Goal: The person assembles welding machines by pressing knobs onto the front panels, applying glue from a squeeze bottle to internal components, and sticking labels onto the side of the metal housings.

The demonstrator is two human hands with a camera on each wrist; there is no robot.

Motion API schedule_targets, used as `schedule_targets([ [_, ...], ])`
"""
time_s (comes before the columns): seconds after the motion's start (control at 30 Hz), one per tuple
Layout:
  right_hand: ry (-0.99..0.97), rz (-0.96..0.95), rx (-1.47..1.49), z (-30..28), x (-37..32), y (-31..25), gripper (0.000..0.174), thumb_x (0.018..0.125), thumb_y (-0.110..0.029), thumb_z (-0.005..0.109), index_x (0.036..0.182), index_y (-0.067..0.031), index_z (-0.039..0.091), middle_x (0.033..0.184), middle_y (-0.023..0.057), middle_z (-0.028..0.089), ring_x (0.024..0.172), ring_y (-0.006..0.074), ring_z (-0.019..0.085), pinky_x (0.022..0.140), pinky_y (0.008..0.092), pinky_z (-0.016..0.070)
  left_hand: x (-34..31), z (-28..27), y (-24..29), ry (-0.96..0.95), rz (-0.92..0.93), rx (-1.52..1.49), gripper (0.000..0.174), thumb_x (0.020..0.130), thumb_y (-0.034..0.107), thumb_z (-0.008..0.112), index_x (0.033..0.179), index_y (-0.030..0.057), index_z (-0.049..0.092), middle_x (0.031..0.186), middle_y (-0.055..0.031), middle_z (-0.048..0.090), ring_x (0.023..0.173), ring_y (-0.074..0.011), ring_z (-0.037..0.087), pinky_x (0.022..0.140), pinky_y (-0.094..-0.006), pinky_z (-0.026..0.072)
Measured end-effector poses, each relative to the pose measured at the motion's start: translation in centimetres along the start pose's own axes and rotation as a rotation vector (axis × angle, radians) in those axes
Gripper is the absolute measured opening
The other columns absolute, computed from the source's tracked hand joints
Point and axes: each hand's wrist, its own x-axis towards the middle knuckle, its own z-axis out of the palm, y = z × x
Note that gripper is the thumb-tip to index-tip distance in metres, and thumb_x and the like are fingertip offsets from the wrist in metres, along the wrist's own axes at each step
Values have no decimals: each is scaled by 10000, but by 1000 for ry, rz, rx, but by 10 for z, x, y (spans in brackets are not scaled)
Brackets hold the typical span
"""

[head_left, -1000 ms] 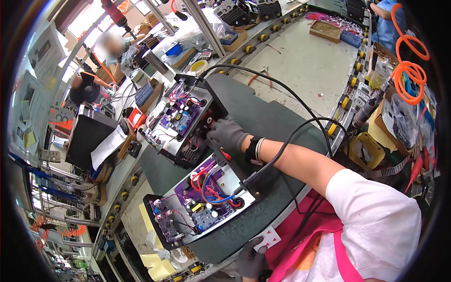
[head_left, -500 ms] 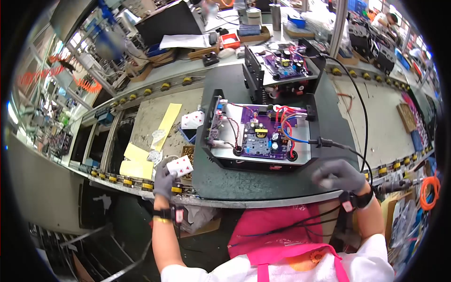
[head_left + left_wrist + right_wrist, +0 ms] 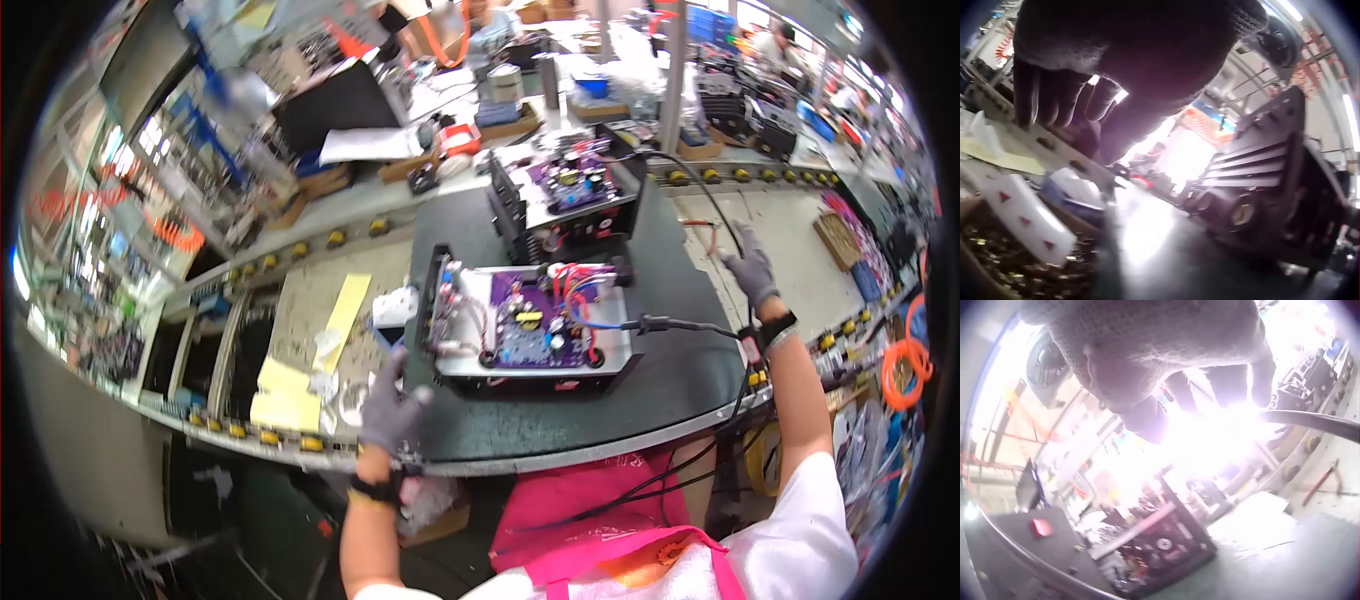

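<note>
My gloved left hand (image 3: 393,405) is over the near left corner of the green bench mat, fingers loose and holding nothing. Below it in the left wrist view, a white card with red triangles (image 3: 1032,219) lies on a box of small brassy parts (image 3: 997,262). My gloved right hand (image 3: 755,275) reaches out at the right, its fingers extended beside a black power cable (image 3: 710,190). That cable also runs past the fingertips in the right wrist view. Between the hands sits an open chassis (image 3: 535,380) with a purple circuit board (image 3: 540,315) and coloured wires.
A second open chassis (image 3: 570,225) stands behind the first. A plugged cable (image 3: 690,325) leaves the near chassis towards the right. Yellow sheets (image 3: 290,395) lie at the left between roller rails. Pliers (image 3: 1322,481) lie on the pale surface at the right.
My right hand has left the far chassis, come back near the front edge, then gone out towards the cable. My left hand has let go of the card.
</note>
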Motion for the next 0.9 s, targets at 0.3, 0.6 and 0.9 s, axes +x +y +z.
schedule_targets([
  [0.3, -156, 346, 891, -26, -48, -60, 238, 928, -212, 579, 1005, -4, 666, 660, -19, 537, 566, 78, 491, 538, 223, 419, -62, 96, 128, 420, 208, 204, 856, 926, 485, 512, 1421, -130, 181, 1442, -335, 282, 1350, -432, 292, 1122, -463, 218],
  [0.6, -29, -357, 873, -150, -139, -137, 232, 850, -159, 660, 1008, 9, 639, 706, 71, 622, 542, 161, 566, 509, 279, 444, 14, 94, 106, 362, 90, -537, 716, 992, 504, 303, 1406, -80, 288, 1433, -185, 360, 1324, -263, 346, 1117, -355, 244],
  [0.9, -589, -837, 785, -168, -218, -188, 572, 836, -200, 606, 1323, 8, 388, 706, 105, 569, 610, 279, 593, 487, 388, 448, 186, 71, 55, -33, -7, -832, 849, 896, 706, 307, 1347, -2, 434, 1363, -138, 480, 1223, -247, 475, 1071, -381, 312],
])
